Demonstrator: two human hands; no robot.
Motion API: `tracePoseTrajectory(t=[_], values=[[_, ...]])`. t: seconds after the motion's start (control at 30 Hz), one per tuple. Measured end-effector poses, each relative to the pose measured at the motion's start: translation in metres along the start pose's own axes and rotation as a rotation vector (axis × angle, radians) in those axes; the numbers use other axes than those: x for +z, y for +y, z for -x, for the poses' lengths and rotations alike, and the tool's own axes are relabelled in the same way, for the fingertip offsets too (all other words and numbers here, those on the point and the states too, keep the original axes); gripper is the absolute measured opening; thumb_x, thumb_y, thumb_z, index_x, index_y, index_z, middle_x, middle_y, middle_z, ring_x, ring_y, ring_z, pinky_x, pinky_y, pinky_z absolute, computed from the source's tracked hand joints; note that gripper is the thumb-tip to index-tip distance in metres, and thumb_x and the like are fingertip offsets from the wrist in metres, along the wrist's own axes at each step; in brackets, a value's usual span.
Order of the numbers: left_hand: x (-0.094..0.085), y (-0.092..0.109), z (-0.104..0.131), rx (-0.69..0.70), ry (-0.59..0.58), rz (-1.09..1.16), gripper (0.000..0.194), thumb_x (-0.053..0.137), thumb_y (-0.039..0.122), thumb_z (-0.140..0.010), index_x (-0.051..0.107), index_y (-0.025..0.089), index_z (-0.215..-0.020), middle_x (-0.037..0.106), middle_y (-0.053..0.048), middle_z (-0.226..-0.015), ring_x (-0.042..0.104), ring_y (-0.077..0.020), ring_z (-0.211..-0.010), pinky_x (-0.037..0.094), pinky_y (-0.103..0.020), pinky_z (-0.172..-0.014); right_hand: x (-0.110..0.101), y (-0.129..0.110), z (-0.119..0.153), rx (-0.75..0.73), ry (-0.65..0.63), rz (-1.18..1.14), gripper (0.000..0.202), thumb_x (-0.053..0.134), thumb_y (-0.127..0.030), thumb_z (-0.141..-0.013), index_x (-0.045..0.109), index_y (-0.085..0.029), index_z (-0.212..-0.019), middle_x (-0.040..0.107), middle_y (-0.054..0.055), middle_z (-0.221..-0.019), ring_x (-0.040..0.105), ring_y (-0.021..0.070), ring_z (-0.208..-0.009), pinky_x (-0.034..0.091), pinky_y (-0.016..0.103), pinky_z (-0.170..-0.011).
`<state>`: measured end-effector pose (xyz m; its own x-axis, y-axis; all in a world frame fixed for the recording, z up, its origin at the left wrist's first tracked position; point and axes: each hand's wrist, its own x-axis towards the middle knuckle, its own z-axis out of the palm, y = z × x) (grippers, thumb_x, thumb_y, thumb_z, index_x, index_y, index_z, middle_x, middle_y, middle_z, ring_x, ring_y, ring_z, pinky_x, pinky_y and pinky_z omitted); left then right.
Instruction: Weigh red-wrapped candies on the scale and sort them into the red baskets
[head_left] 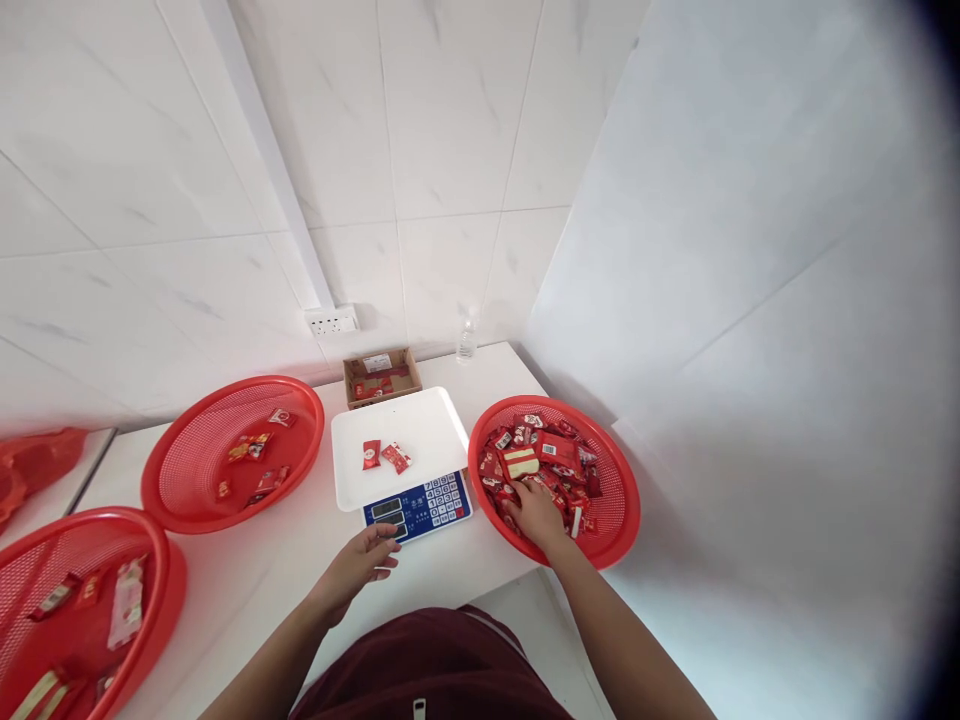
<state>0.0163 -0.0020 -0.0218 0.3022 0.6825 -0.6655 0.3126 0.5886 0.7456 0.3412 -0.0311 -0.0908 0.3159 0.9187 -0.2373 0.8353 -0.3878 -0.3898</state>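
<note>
My right hand point(538, 515) reaches into a round red plastic basket point(628, 520) at the right, which holds a heap of small red-wrapped snack packets point(559, 450). Its fingers touch the packets, and the tips are partly hidden among them, so a grip on one cannot be made out. My left hand point(362, 565) hovers empty by the front edge of a blue-fronted digital scale point(416, 508), fingers loosely curved and apart. On the scale's white tray point(427, 415) lie two small packets, a red one point(371, 455) and a red-and-white one point(396, 458).
Behind the tray is a small cardboard box point(349, 385) with red packets inside. A clear plastic bottle point(466, 342) stands by the wall. To the left are two more red baskets point(180, 450) point(169, 590) with a few packets each. A wall panel point(720, 420) rises at the right.
</note>
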Motion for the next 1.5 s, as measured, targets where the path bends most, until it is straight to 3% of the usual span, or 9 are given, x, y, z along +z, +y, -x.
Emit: tracePoseTrajectory(t=[0.13,0.3,0.6,0.83,0.93,1.1,1.27,1.4,1.5], values=[[-0.012,-0.004,0.002,-0.003,-0.022,-0.004,0.059,0.065,0.056,-0.064,0.056,0.018,-0.11,0.062,-0.009,-0.104,0.059,-0.02,-0.09,0.046,-0.032,-0.081,-0.004,0.002,-0.002,0.037,0.059,-0.069,0.032,0.04,-0.026,-0.085,0.065,-0.016,-0.101,0.059,0.014,-0.116,0.053,0.024,-0.107,0.038,0.033,-0.092],[-0.026,-0.012,0.005,-0.024,-0.002,0.033,0.061,0.066,0.056,-0.063,0.056,0.018,-0.11,0.062,-0.01,-0.105,0.059,-0.0209,-0.092,0.046,-0.033,-0.081,-0.024,-0.003,0.002,0.171,0.105,-0.321,0.04,0.033,-0.043,-0.087,0.065,-0.019,-0.085,0.067,0.01,-0.09,0.061,0.0232,-0.087,0.045,0.033,-0.078],[-0.036,-0.007,0.009,0.02,-0.003,0.086,0.053,0.067,0.048,-0.065,0.055,0.017,-0.106,0.061,-0.008,-0.098,0.058,-0.0176,-0.085,0.045,-0.031,-0.078,-0.009,-0.108,-0.02,0.091,-0.222,-0.888,0.039,0.048,-0.054,-0.079,0.062,-0.017,-0.078,0.068,0.007,-0.079,0.062,0.0163,-0.068,0.047,0.025,-0.059],[-0.051,-0.021,0.018,0.013,0.04,0.131,0.054,0.067,0.049,-0.063,0.056,0.017,-0.106,0.061,-0.009,-0.099,0.058,-0.0183,-0.085,0.044,-0.033,-0.08,0.027,-0.161,-0.048,-0.066,-0.072,-0.486,0.049,0.048,-0.037,-0.082,0.048,-0.018,-0.128,0.051,0.013,-0.132,0.055,0.0227,-0.112,0.045,0.034,-0.092],[-0.061,-0.032,0.025,0.004,0.058,0.153,0.054,0.067,0.049,-0.064,0.057,0.018,-0.106,0.061,-0.009,-0.1,0.058,-0.0179,-0.085,0.044,-0.032,-0.079,0.042,-0.18,-0.051,-0.188,-0.048,-0.378,0.049,0.049,-0.031,-0.082,0.048,-0.014,-0.128,0.051,0.015,-0.132,0.043,0.0252,-0.125,0.036,0.038,-0.102],[-0.076,-0.042,0.033,0.006,0.079,0.151,0.054,0.066,0.051,-0.065,0.057,0.018,-0.107,0.061,-0.009,-0.103,0.059,-0.0181,-0.086,0.045,-0.032,-0.08,0.059,-0.21,-0.043,-0.384,-0.157,-0.402,0.032,0.051,-0.019,-0.078,0.062,-0.018,-0.108,0.062,0.009,-0.116,0.056,0.0217,-0.109,0.042,0.033,-0.095],[-0.088,-0.04,0.033,0.015,0.061,0.126,0.06,0.066,0.055,-0.063,0.057,0.016,-0.109,0.062,-0.012,-0.106,0.06,-0.02,-0.089,0.045,-0.033,-0.082,0.053,-0.178,-0.033,-0.289,0.111,-0.525,0.041,0.047,-0.027,-0.08,0.055,-0.019,-0.12,0.051,0.01,-0.129,0.059,0.0182,-0.097,0.046,0.034,-0.09],[-0.094,-0.041,0.029,0.03,0.066,0.131,0.068,0.068,0.06,-0.058,0.058,0.016,-0.109,0.063,-0.013,-0.107,0.061,-0.0215,-0.09,0.046,-0.035,-0.083,0.022,-0.095,-0.021,-0.062,0.345,-0.306,0.043,0.044,-0.026,-0.081,0.053,-0.018,-0.122,0.055,0.013,-0.122,0.049,0.0248,-0.116,0.039,0.041,-0.099],[-0.095,-0.045,0.023,0.014,0.072,0.125,0.069,0.068,0.061,-0.056,0.059,0.017,-0.108,0.064,-0.013,-0.105,0.063,-0.0223,-0.089,0.048,-0.035,-0.083,0.002,-0.027,-0.004,0.317,0.301,-0.096,0.059,0.056,-0.037,-0.076,0.044,-0.021,-0.132,0.041,0.017,-0.138,0.036,0.0345,-0.129,0.032,0.052,-0.101]])
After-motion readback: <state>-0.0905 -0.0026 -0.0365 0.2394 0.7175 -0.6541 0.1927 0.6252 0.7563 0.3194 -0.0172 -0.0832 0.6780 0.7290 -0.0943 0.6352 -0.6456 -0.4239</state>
